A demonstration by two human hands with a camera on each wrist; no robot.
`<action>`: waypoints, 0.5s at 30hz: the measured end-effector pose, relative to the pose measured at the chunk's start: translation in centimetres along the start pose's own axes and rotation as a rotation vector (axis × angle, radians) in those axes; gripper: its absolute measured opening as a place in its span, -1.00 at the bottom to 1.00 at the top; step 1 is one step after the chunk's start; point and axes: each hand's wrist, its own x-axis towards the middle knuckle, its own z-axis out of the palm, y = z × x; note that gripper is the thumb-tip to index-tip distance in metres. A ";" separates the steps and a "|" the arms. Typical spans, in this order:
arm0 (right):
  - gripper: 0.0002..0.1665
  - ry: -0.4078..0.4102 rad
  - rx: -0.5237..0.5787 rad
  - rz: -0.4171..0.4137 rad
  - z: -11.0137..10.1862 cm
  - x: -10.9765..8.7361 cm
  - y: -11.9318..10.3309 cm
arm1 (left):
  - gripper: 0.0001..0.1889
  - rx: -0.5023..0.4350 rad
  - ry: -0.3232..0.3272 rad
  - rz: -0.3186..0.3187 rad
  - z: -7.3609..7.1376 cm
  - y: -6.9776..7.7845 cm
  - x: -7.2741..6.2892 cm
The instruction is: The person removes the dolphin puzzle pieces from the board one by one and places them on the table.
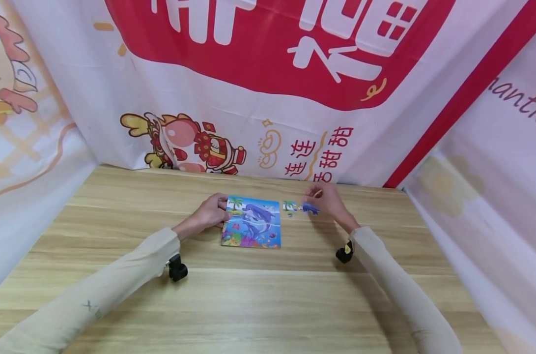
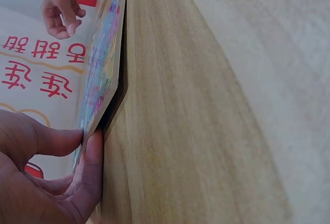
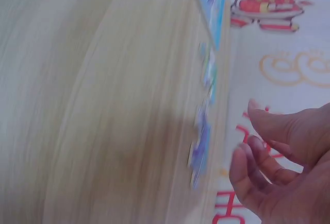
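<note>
My left hand (image 1: 209,211) pinches the left edge of a square dolphin jigsaw puzzle (image 1: 255,223), thumb on top and fingers beneath. In the left wrist view that edge of the puzzle board (image 2: 105,87) is tilted up off the table. Right of the board lie two loose puzzle pieces, one with a palm tree (image 1: 289,205) and a blue-purple one (image 1: 310,208). Above the blue-purple piece hovers my right hand (image 3: 291,157), its fingers loosely bent and nothing between thumb and fingertips. In the right wrist view the pieces are blurred.
Everything lies on a wood-grain table (image 1: 259,305). Behind it hangs a white and red printed cloth (image 1: 250,98), with more cloth at both sides. A small black camera sits at each wrist.
</note>
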 end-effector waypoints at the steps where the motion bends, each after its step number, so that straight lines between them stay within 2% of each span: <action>1: -0.82 -0.013 0.005 -0.004 0.2 -0.1 -0.4 | -0.30 -0.001 0.001 0.002 0.0 0.0 0.0; 7: -0.80 -0.091 0.055 0.022 1.7 -0.3 -2.3 | -0.32 0.002 -0.006 0.017 0.0 -0.1 0.0; 15: -0.81 -0.188 0.085 -0.064 4.2 -0.3 -4.1 | -0.31 0.001 -0.003 0.007 -0.1 0.1 -0.2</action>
